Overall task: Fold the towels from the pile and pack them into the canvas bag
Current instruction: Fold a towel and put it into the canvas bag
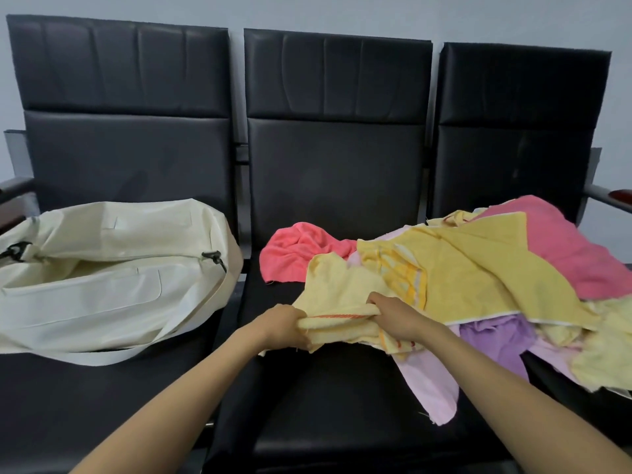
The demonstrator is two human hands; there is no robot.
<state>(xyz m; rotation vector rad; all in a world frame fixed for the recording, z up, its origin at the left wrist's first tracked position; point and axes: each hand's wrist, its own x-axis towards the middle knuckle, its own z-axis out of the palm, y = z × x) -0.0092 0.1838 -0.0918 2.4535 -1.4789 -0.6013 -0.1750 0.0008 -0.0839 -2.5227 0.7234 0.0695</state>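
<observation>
A pale yellow towel [337,285] with a red stripe along its edge lies at the left end of the towel pile [478,275] on the middle seat. My left hand [285,325] grips its bunched near edge. My right hand [393,311] grips the same edge a little to the right. The pile spreads over the middle and right seats and holds pink, yellow, lilac and light pink towels. The cream canvas bag [102,271] lies on the left seat with its zip open.
Three black padded seats [335,381] stand in a row against a grey wall. A coral pink towel [301,251] lies crumpled at the back of the middle seat. The bag's strap [113,355] trails over the left seat's front. An armrest [612,196] sits at far right.
</observation>
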